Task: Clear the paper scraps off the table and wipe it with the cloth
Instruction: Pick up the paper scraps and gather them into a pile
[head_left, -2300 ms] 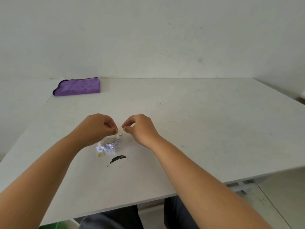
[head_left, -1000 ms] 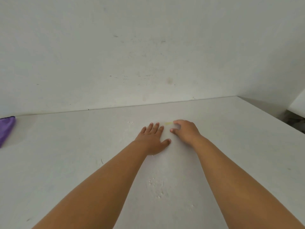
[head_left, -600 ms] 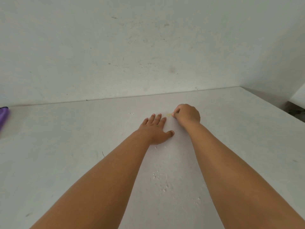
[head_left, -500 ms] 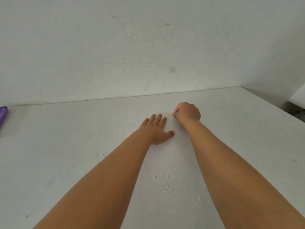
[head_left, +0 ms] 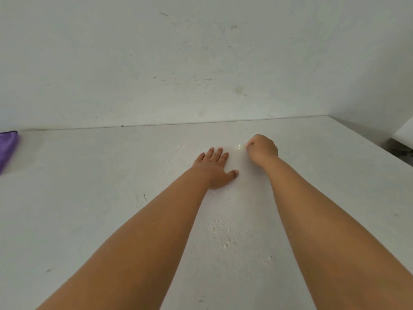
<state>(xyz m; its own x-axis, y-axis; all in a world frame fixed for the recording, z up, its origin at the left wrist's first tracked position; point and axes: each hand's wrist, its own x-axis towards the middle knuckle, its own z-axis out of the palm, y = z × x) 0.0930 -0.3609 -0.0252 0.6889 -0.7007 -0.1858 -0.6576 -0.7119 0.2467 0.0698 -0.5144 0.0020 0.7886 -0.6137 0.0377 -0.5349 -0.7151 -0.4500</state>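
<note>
The left hand (head_left: pixel 215 170) lies flat on the white table (head_left: pixel 89 209), palm down, fingers straight and close together, thumb spread toward the right. The right hand (head_left: pixel 262 149) is just beside it, a little farther out, curled into a loose fist with its fingertips pinched together on the table surface. At those pinched fingertips, on their left side, sits a small pale yellowish paper scrap (head_left: pixel 239 147); it touches or nearly touches the fingertips, and it is too small and faint to tell whether the fingers actually grip it. Its shape is too blurred to tell a long axis or which way it points.

No container shows in the view. Small white crumbs or flecks (head_left: pixel 220 233) lie scattered on the table nearer than the left hand's heel, between the two forearms, and a few more (head_left: pixel 182 146) lie just beyond the left fingertips.

The purple cloth (head_left: pixel 7 148) lies well to the left of both hands at the picture's edge, only partly in view, close to the scuffed white wall (head_left: pixel 201 63) that the table's far edge meets.
</note>
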